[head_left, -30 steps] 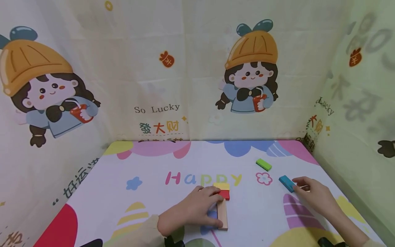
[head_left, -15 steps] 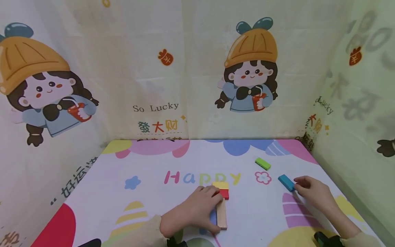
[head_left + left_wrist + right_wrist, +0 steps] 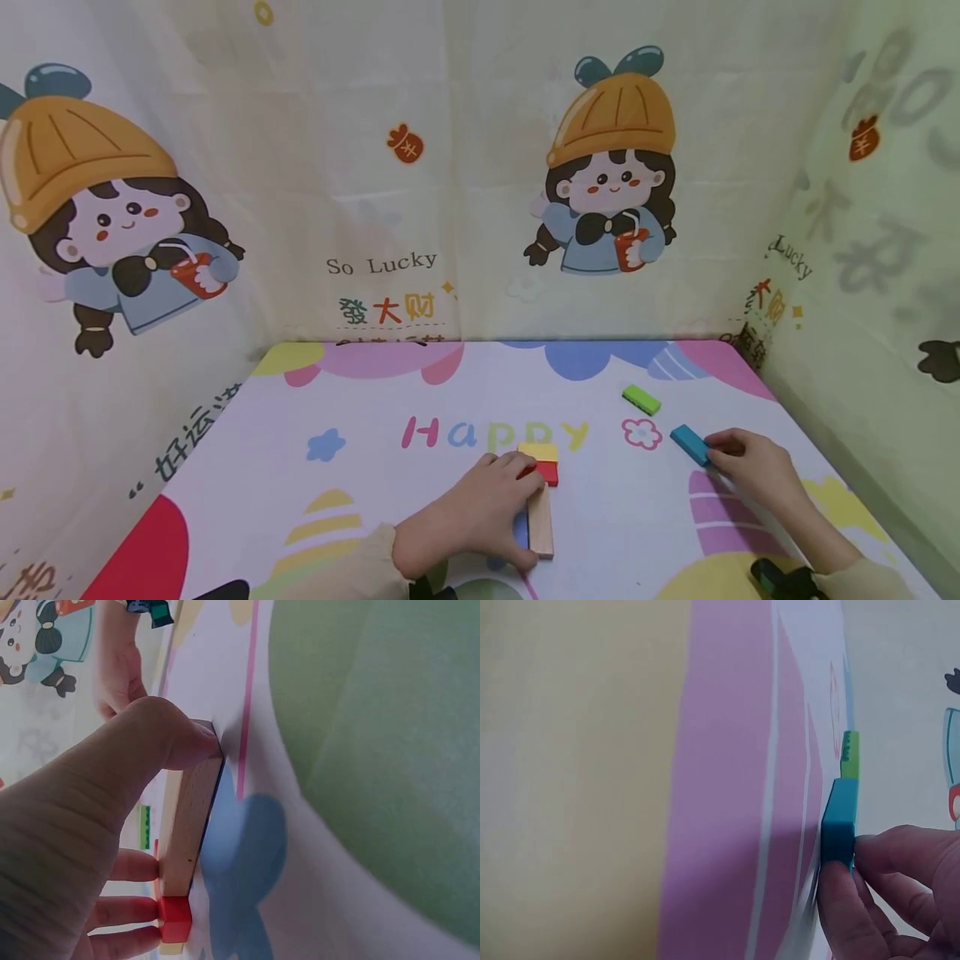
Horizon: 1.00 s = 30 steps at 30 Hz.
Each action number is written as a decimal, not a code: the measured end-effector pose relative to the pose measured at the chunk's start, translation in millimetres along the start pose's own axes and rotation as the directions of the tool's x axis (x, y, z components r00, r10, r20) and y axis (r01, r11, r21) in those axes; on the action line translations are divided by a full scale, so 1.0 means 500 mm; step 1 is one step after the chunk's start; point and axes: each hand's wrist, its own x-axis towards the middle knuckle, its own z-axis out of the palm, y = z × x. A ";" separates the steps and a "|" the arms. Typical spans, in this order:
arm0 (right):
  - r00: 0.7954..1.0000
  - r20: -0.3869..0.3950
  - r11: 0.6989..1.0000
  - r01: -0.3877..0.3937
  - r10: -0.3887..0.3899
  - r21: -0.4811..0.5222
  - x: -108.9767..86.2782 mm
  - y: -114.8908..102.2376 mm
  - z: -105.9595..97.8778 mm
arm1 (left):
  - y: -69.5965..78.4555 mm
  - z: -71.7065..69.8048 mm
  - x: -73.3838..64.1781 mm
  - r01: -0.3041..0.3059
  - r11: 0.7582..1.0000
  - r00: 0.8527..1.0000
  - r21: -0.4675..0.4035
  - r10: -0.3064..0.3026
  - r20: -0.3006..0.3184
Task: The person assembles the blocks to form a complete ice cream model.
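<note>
In the head view, my left hand [image 3: 483, 511] spans a plain wooden block [image 3: 540, 523], gripping along its length. The thumb presses the near end; the fingers lie by the far end and touch a red block [image 3: 175, 919]. The red block abuts the wooden block, and a yellow block [image 3: 538, 452] sits just beyond it. To the right, my right hand [image 3: 761, 468] pinches the near end of a blue block [image 3: 689, 445] between thumb and fingers. In the right wrist view, the blue block [image 3: 840, 817] appears low over or on the tabletop; exact contact is unclear.
A green block [image 3: 641, 399] lies farther back on the table, behind the blue one. The printed tabletop [image 3: 360, 392] meets a cartoon-patterned curtain [image 3: 487, 208] at the back, with more cloth on both sides.
My right hand has shifted slightly left, carrying the blue block a little that way. The left thumb has slid a little leftward; the other blocks look unmoved.
</note>
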 end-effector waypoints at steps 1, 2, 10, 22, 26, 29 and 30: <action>1.000 -0.001 1.000 0.003 -0.003 0.002 0.000 -0.003 0.002 | -0.001 0.000 0.000 -0.001 1.000 1.000 -0.004 0.001 -0.001; 1.000 0.000 1.000 0.005 -0.005 0.004 0.001 -0.006 0.004 | -0.001 0.001 0.000 -0.001 1.000 1.000 -0.007 0.001 -0.002; 1.000 0.001 0.999 0.027 -0.027 0.037 0.010 -0.038 0.027 | -0.004 0.001 0.003 0.004 1.000 1.000 -0.013 -0.004 -0.018; 0.998 0.003 0.995 0.070 -0.070 0.077 0.022 -0.089 0.065 | -0.009 0.000 0.008 0.029 1.000 0.999 0.002 -0.029 -0.013; 0.998 0.010 0.994 0.056 -0.058 0.091 0.026 -0.108 0.076 | -0.006 -0.003 0.010 0.030 1.000 0.999 0.009 -0.030 -0.014; 0.998 0.014 0.993 0.057 -0.058 0.100 0.029 -0.121 0.083 | -0.004 -0.004 0.010 0.036 0.999 0.999 0.007 -0.035 -0.017; 0.998 0.015 0.993 0.059 -0.061 0.103 0.030 -0.125 0.084 | -0.004 -0.004 0.009 0.038 0.999 0.999 0.005 -0.038 -0.019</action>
